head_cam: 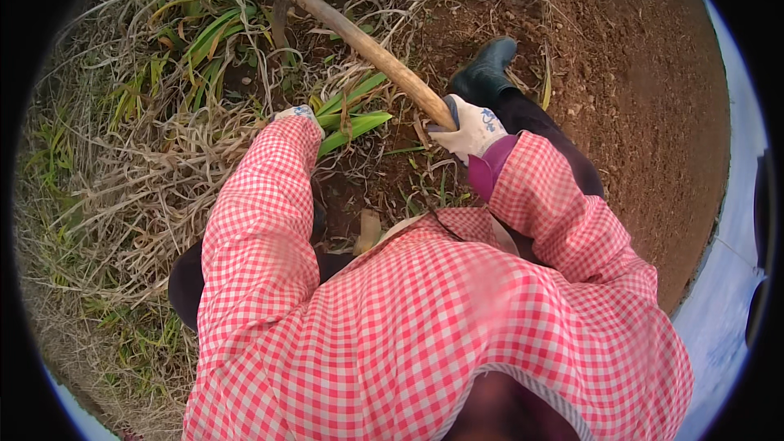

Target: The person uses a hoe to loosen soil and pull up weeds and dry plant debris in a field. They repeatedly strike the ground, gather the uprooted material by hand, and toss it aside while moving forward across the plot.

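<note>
My right hand (474, 125), in a white work glove with blue print, grips the lower end of a curved wooden hoe handle (380, 55). From there the handle slants up and left to a dark metal hoe head (280, 19), whose blade points down among the plants. My left hand (301, 113), in a similar glove, is closed around the base of a clump of broad green leaves (352, 128). The sleeve and the back of the glove hide most of its fingers. The leaf tips spread to the right, towards my right hand.
Dry, matted plant stalks (165, 165) cover the ground on the left, with green strap-leaved plants (211, 43) ahead. Bare reddish-brown soil (649, 104) stretches along the right. My dark green rubber boot (487, 70) rests on the soil beyond my right hand.
</note>
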A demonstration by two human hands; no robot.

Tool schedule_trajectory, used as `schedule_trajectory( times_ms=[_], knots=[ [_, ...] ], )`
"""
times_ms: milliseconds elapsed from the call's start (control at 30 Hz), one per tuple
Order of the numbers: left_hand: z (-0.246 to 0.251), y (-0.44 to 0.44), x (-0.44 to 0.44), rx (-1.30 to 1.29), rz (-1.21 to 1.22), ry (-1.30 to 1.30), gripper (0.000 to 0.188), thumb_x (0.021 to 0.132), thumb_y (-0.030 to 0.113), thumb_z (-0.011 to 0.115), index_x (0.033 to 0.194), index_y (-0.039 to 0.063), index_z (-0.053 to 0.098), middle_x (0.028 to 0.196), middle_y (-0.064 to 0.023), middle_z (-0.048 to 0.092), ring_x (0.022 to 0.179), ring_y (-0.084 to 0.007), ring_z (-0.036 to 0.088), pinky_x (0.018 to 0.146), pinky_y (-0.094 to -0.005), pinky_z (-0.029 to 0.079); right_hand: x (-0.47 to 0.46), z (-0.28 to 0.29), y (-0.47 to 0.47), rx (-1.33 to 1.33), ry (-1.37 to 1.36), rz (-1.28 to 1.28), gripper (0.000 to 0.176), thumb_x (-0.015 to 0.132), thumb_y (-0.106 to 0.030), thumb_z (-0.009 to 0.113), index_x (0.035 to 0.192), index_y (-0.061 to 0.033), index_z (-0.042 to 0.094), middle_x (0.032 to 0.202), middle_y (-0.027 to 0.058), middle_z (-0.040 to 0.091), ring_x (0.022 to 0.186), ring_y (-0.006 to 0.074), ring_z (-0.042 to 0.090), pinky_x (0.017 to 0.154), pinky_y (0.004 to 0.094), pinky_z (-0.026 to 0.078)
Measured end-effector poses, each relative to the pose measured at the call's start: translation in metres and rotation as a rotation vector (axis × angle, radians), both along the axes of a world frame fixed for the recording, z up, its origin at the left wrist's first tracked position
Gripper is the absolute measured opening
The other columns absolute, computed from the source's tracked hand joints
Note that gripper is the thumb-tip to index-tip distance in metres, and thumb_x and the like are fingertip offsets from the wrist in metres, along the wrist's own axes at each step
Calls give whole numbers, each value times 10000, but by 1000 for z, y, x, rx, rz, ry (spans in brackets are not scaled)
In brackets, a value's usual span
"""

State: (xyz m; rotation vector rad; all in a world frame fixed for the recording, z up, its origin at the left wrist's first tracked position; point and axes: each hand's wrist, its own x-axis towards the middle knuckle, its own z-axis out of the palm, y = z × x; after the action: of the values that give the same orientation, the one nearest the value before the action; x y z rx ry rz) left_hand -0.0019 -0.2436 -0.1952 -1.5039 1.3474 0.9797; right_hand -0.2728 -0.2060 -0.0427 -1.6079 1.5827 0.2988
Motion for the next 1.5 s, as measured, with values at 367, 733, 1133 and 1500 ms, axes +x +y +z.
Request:
schedule_trajectory(
  times_ms=[367,733,1133,1500],
  knots=[
    [-1,42,-37,-59,-149,115,441,868,316,573,1240,79,561,1200,-108,622,1097,-259,597,947,-382,435,-74,41,106,203,324,-44,420,743,-317,699,1054,-95,524,782,176,635,718,321,655,650,410,494],
    [-6,53,-26,-139,-73,33,950,762,377,699,1464,67,139,1505,-157,196,1263,-304,434,997,-383,424,-21,69,31,-86,164,52,378,808,-293,665,1094,-120,487,663,144,613,574,266,646,527,377,489],
    [-1,45,-17,195,-358,30,553,877,310,600,1350,89,419,1375,-98,434,1198,-273,507,965,-375,455,-4,23,-15,-167,138,512,337,845,-293,631,1049,-95,451,720,130,631,692,310,651,591,416,494],
    [18,86,-47,226,-705,216,370,913,262,547,1196,29,600,1175,-119,621,1061,-253,608,858,-382,505,-135,96,68,-124,438,199,345,769,-311,669,1048,-167,528,779,154,647,744,332,653,681,433,500]
  ],
)
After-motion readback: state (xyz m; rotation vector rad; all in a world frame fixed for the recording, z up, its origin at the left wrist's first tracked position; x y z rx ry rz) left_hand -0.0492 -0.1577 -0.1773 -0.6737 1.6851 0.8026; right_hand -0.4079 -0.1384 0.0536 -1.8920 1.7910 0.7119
